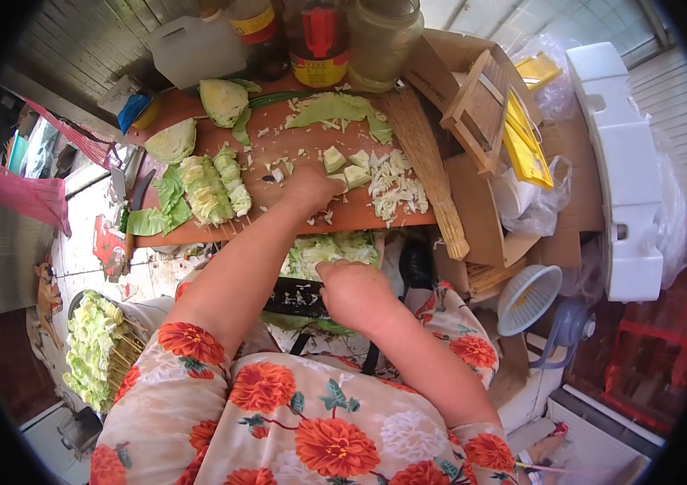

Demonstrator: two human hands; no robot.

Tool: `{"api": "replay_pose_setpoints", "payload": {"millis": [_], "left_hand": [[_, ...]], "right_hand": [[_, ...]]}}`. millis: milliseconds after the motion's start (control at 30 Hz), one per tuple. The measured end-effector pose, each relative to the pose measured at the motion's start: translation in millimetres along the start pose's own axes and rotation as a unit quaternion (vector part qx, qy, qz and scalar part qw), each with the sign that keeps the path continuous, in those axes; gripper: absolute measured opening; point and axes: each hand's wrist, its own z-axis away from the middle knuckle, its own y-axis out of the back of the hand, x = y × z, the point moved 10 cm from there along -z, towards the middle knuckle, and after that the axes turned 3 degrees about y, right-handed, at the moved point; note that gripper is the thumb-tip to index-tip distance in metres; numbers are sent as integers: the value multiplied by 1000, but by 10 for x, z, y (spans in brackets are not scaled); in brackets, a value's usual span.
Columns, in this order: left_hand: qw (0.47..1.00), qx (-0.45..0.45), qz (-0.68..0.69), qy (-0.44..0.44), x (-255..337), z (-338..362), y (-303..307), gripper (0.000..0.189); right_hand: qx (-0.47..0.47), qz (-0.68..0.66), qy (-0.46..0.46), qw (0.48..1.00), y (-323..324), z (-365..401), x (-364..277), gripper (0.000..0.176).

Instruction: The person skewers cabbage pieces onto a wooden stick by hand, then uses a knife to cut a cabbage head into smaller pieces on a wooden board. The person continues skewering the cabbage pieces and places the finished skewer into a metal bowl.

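My left hand (313, 191) is low over the orange-brown board (279, 137), its fingers curled downward and largely hidden from above. Right beside its fingertips are pale cabbage chunks (351, 168), with a heap of chopped cabbage (397, 190) further right. Nearer my body, my right hand (355, 295) is closed around the handle of a dark, wide-bladed knife (295, 297), whose blade is speckled with cabbage bits. Beneath the knife and hand, below the board's front edge, more cut cabbage (331, 255) shows. Skewered cabbage rolls (206, 190) lie on the board's left part.
Cabbage wedges (224, 103) sit at the board's back left, before bottles and a glass jar (384, 44). A straw whisk broom (420, 153) lies along the right edge, beside a cardboard box (473, 202). Skewered cabbage (101, 347) fills a container at lower left.
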Motion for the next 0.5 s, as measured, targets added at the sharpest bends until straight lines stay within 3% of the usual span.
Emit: {"api": "replay_pose_setpoints", "payload": {"millis": [67,133,267,333,400,500], "left_hand": [[1000,-20,-2,9,-38,-18,-66,39],[998,38,-27,-51,46,-29,30,36],[993,66,-50,-87,95,85,204,39],[997,5,81,3,-87,16,174,24],[978,-8,207,-16,-14,132,218,30],[958,-54,277,-42,171,298,273,33]], "right_hand": [[4,3,-7,1000,2,24,33,23],[20,1,-2,1000,28,28,35,21],[19,3,-15,1000,51,26,85,21],[8,2,-28,1000,85,30,128,21],[12,-4,-41,999,143,43,144,23],[23,-14,-46,999,245,115,234,26]]}}
